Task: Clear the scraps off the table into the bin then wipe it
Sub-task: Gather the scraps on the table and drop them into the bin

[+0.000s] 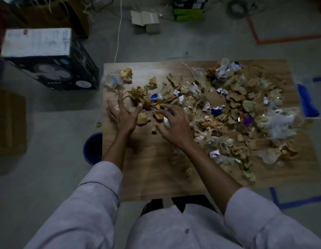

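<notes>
Nearest, a bare strip of brown wood-grain table. On the floor against its left edge, a round blue bin. Farther in, left hand and right hand, both open, fingers spread, gripping nothing. Beyond and rightward, scraps strewn over most of the tabletop: crumpled brown paper, clear plastic film, blue and purple foil wrappers. At the right edge, a blue cloth.
</notes>
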Action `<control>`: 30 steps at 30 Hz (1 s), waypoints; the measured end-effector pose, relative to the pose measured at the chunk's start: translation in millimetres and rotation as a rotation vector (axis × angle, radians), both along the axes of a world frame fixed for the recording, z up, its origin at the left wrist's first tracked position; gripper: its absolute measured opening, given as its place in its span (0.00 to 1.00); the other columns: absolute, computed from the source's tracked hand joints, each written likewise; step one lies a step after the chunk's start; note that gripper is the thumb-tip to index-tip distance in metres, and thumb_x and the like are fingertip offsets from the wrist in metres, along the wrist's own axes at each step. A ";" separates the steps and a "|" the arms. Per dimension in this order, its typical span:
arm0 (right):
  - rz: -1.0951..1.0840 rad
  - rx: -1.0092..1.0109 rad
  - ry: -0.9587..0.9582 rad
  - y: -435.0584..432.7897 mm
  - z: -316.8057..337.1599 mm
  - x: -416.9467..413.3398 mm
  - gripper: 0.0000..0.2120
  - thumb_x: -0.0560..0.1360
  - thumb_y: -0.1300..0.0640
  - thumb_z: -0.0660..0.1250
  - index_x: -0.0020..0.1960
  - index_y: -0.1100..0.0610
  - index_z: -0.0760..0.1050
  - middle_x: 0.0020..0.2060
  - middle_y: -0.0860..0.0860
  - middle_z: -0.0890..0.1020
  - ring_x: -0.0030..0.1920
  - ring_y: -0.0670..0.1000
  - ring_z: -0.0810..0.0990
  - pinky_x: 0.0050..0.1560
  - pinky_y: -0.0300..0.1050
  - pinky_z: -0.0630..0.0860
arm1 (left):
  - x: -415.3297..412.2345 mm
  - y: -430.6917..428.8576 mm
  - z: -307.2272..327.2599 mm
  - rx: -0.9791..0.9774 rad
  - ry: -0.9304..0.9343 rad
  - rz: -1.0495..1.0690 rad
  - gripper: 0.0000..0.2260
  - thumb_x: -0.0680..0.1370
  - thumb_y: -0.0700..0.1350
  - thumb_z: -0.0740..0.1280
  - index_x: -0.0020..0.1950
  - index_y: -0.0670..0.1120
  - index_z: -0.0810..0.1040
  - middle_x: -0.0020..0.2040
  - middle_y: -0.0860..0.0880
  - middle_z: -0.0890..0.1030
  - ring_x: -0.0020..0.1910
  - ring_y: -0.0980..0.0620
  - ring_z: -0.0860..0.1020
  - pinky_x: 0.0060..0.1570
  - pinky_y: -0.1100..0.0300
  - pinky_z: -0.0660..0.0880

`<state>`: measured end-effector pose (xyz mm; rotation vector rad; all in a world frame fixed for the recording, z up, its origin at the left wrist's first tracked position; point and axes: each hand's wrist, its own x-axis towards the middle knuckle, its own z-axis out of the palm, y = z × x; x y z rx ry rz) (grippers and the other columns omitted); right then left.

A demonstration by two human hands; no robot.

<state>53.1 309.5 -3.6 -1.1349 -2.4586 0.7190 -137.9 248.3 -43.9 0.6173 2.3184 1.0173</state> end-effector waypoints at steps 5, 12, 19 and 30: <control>-0.010 -0.090 -0.345 63.2 -18.9 -58.2 0.38 0.69 0.32 0.70 0.76 0.33 0.61 0.82 0.51 0.43 0.79 0.64 0.36 0.67 0.82 0.44 | -1.3 28.8 -33.3 -0.028 0.081 -0.068 0.36 0.75 0.67 0.68 0.80 0.66 0.57 0.84 0.47 0.43 0.82 0.42 0.42 0.78 0.42 0.43; 0.081 -0.190 -0.424 71.4 -73.3 -82.6 0.32 0.76 0.44 0.66 0.78 0.43 0.61 0.79 0.53 0.57 0.78 0.63 0.51 0.69 0.72 0.57 | 8.9 40.5 -56.3 -0.095 0.283 -0.185 0.25 0.82 0.61 0.56 0.78 0.55 0.65 0.78 0.43 0.65 0.76 0.38 0.61 0.74 0.46 0.54; 0.036 -0.205 -0.060 65.7 -59.2 -72.6 0.12 0.81 0.55 0.59 0.55 0.62 0.75 0.50 0.61 0.77 0.50 0.60 0.72 0.49 0.62 0.73 | 51.4 64.6 -27.6 0.093 0.093 -0.046 0.19 0.82 0.53 0.57 0.66 0.43 0.74 0.61 0.41 0.76 0.61 0.40 0.71 0.63 0.58 0.58; -0.213 -0.088 0.238 48.0 21.1 33.1 0.15 0.74 0.62 0.73 0.59 0.61 0.76 0.55 0.56 0.77 0.55 0.49 0.76 0.53 0.35 0.73 | 127.3 52.7 50.2 0.461 -0.101 -0.133 0.09 0.83 0.42 0.66 0.62 0.43 0.81 0.57 0.46 0.78 0.58 0.52 0.77 0.59 0.59 0.74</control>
